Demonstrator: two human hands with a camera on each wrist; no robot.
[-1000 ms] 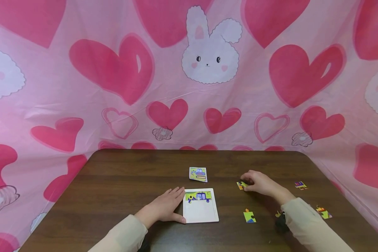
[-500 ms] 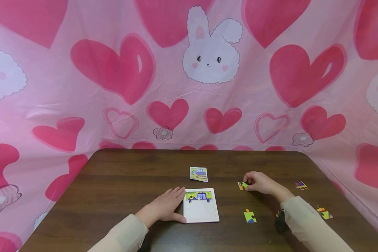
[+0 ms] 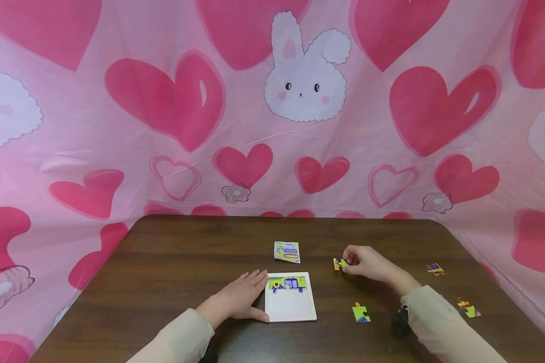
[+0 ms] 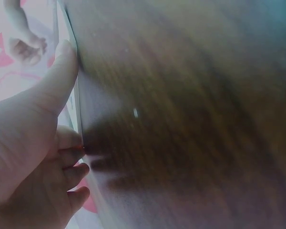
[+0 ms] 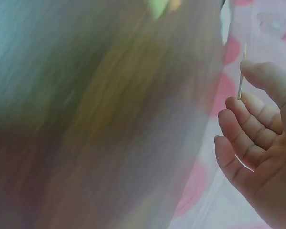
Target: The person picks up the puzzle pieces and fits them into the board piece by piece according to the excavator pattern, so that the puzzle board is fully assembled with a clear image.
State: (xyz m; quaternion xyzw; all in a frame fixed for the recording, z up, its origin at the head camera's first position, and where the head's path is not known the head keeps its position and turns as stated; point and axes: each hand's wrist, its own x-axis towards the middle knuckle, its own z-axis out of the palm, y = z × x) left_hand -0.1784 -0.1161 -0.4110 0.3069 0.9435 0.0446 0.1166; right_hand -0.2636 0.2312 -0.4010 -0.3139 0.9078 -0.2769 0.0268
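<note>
A white puzzle tray lies in the middle of the table. Across its top, fitted pieces show a purple and yellow vehicle on green. My left hand rests flat at the tray's left edge, fingers straight and thumb at the lower corner. To the right of the tray, my right hand pinches a green and orange puzzle piece between thumb and fingertips. In the right wrist view that puzzle piece appears edge-on as a thin strip, raised off the tabletop.
A small picture card of the vehicle lies behind the tray. Loose puzzle pieces lie to the right: a green one near the tray, a purple one and a yellow-green one farther out. A pink heart-print cloth hangs behind the table.
My right hand first shifts slightly right, then moves left toward the tray with the pinched puzzle piece. My left hand and the tray stay in place.
</note>
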